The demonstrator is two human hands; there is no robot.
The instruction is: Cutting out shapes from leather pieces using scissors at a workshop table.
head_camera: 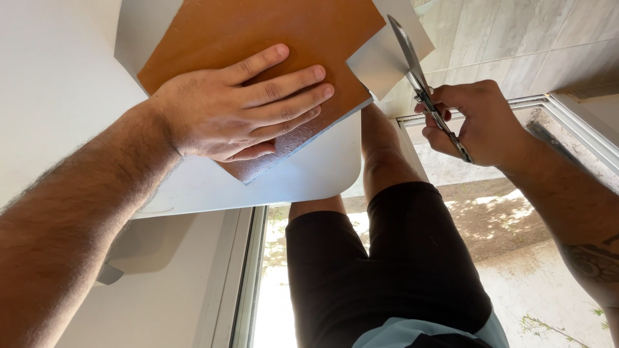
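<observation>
- Left hand [242, 106]: palm down, fingers slightly spread, pressing flat on a brown square sheet with a grey underside [258, 32].
- Sheet lies on a white rounded-corner tabletop [309, 174], its near corner toward the table edge.
- Right hand [480, 119]: fingers curled through the handles of metal scissors [422, 84], blade tips beside the sheet's grey right corner.
- Black shorts [387, 264] visible below.

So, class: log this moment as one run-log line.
left hand: flat on brown sheet | right hand: gripping scissors, blades at sheet's grey flap | support: white table
</observation>
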